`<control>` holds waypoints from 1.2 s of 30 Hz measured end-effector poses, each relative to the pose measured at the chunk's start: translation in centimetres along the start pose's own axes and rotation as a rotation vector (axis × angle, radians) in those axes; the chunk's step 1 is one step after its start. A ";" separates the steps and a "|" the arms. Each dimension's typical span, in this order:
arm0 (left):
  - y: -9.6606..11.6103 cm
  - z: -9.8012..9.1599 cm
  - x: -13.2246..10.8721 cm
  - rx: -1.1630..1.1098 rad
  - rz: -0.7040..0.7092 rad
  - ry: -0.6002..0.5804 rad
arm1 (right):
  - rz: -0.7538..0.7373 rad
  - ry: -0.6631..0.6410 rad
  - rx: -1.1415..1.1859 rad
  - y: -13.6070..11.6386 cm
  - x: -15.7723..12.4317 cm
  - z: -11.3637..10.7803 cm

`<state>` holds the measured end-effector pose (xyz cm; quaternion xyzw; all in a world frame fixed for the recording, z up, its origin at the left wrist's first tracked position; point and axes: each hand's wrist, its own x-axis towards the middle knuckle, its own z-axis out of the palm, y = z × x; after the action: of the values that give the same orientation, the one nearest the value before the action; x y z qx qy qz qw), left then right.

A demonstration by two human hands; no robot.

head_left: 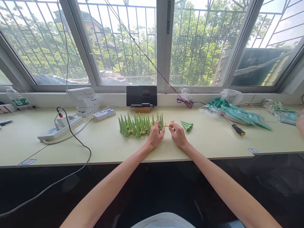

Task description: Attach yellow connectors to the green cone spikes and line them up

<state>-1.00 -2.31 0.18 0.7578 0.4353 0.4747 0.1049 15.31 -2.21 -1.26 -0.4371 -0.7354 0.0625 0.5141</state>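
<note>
Many green cones [138,129] stand upright in a cluster on the pale table, with small yellow pieces between them. My left hand [155,134] is at the cluster's right end, its fingers bent around the cones there; what it grips is partly hidden. Just to its right, my right hand [177,133] pinches a small yellow piece [166,126] between thumb and fingers. Another yellow bit [172,121] shows above its fingertips. Several loose green cones [187,125] lie on their sides to the right of my right hand.
A dark tablet [141,96] stands behind the cones. To the left are white boxes [85,102], a power strip [60,128] and a cable over the table edge. A screwdriver [237,129] and green plastic bags [242,114] lie at right. Part of another person's hand [300,123] shows.
</note>
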 end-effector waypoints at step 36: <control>-0.4 0.2 0.1 0.060 -0.004 -0.046 | 0.023 -0.017 0.024 0.4 0.0 0.1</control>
<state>-1.01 -1.95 -0.11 0.7704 0.4481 0.4439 0.0928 15.48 -1.87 -1.51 -0.4387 -0.7337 0.0810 0.5125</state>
